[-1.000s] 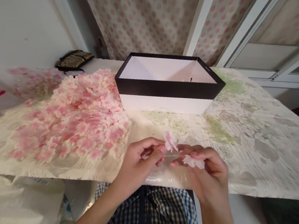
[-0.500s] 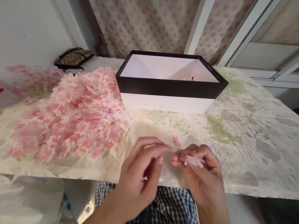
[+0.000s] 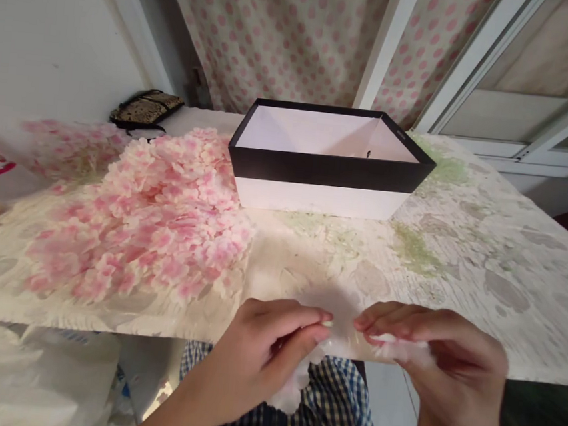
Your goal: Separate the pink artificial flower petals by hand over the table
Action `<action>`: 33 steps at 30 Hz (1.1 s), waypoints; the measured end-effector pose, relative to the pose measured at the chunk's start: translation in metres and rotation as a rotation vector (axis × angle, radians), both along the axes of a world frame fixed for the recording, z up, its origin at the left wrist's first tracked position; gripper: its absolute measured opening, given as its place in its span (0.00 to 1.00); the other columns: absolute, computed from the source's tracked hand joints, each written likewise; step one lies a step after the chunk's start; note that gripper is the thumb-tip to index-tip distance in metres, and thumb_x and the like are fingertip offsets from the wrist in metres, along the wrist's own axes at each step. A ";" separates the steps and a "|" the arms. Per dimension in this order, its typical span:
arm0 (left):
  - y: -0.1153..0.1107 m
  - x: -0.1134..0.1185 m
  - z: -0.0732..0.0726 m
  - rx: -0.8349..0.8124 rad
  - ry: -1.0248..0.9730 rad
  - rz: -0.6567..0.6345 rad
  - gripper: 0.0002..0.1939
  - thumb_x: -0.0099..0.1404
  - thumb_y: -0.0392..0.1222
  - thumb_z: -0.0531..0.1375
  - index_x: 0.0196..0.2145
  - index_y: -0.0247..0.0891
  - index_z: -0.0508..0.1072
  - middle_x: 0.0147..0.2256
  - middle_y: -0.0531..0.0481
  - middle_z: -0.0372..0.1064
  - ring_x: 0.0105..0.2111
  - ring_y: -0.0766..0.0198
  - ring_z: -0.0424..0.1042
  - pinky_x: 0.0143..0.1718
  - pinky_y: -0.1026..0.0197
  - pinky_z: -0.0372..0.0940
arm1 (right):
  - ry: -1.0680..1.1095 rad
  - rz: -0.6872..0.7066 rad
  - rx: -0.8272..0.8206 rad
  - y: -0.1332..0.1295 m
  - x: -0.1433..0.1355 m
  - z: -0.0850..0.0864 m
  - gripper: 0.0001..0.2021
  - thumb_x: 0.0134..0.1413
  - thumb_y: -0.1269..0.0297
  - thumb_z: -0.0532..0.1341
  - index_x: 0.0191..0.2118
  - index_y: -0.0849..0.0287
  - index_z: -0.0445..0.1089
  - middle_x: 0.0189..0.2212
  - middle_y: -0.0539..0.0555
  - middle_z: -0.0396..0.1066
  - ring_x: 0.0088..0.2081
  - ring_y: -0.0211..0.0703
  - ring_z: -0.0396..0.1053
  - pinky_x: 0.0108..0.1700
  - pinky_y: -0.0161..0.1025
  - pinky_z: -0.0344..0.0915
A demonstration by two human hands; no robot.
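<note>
Petals [image 3: 404, 348] pinched under right hand [image 3: 443, 362], beside left hand [image 3: 263, 352].

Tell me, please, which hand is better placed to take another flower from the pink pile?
Probably the left hand: the pile of pink flowers lies on its side of the table, close by. The right hand pinches a white flower piece and would have to cross over.

Both hands [image 3: 270, 352] pinch pale petals [image 3: 399, 348] beside pink blossom pile [image 3: 153, 214].

Single head-worn view, looking forward and down, close over the table [image 3: 460, 257] edge, facing the curtained wall.
</note>
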State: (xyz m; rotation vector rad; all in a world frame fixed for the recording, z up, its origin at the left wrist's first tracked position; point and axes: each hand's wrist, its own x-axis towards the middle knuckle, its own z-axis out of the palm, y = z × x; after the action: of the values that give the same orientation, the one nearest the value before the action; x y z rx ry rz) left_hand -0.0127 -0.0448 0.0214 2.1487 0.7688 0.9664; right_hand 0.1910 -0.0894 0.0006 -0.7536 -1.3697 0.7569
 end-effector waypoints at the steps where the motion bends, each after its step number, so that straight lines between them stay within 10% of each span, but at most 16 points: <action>1: 0.001 -0.002 0.001 -0.015 0.000 -0.009 0.06 0.68 0.35 0.59 0.41 0.41 0.75 0.32 0.54 0.78 0.25 0.70 0.75 0.26 0.68 0.68 | -0.058 0.051 0.002 0.000 0.002 0.003 0.17 0.53 0.81 0.60 0.43 0.52 0.74 0.32 0.50 0.77 0.36 0.45 0.76 0.40 0.47 0.76; 8: 0.000 -0.015 0.004 0.059 0.149 -0.134 0.09 0.71 0.36 0.54 0.43 0.41 0.74 0.33 0.53 0.78 0.27 0.69 0.75 0.29 0.66 0.66 | -0.270 0.292 -0.065 0.014 -0.006 0.012 0.17 0.50 0.86 0.60 0.34 0.55 0.74 0.44 0.52 0.68 0.42 0.38 0.72 0.43 0.40 0.71; 33: -0.011 -0.012 -0.005 0.350 0.566 -0.376 0.03 0.62 0.33 0.57 0.34 0.34 0.70 0.25 0.56 0.69 0.20 0.67 0.65 0.20 0.60 0.60 | -0.520 0.535 -0.341 0.010 -0.008 0.007 0.16 0.50 0.88 0.55 0.28 0.57 0.63 0.34 0.44 0.66 0.35 0.26 0.68 0.37 0.26 0.61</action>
State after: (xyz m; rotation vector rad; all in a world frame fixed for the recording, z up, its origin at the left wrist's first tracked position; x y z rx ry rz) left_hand -0.0249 -0.0561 0.0163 2.7942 0.4270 0.3047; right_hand 0.1827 -0.0796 0.0074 -0.8990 -1.9825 1.2995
